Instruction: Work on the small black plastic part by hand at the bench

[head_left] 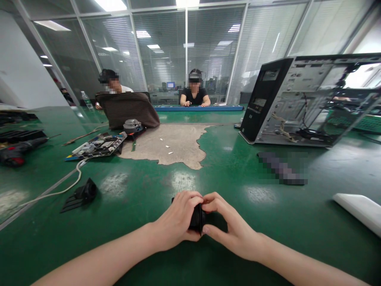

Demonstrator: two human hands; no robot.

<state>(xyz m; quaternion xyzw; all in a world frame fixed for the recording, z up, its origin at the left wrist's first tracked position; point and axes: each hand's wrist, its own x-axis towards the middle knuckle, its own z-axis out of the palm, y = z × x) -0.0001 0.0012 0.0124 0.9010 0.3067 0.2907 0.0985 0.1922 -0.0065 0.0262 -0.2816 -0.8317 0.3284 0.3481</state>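
Note:
Between my hands, low in the middle of the head view, is a small black plastic part [196, 219] with a flat rim on its right side. My left hand [180, 218] wraps over it from the left and covers much of it, so its exact kind is hidden. The thumb and fingertips of my right hand [228, 224] grip the rim from the right. To the left on the green table [133, 242] lies a black plastic duct-like piece [83, 194], apart from my hands.
An open computer tower case [268, 103] stands at right, near a blurred dark flat item [281, 169] and a white object [360, 210]. At left lie a circuit board [98, 146], a cable [76, 178] and a power drill [20, 149]. Two people sit across, beyond a brown-covered object [126, 111].

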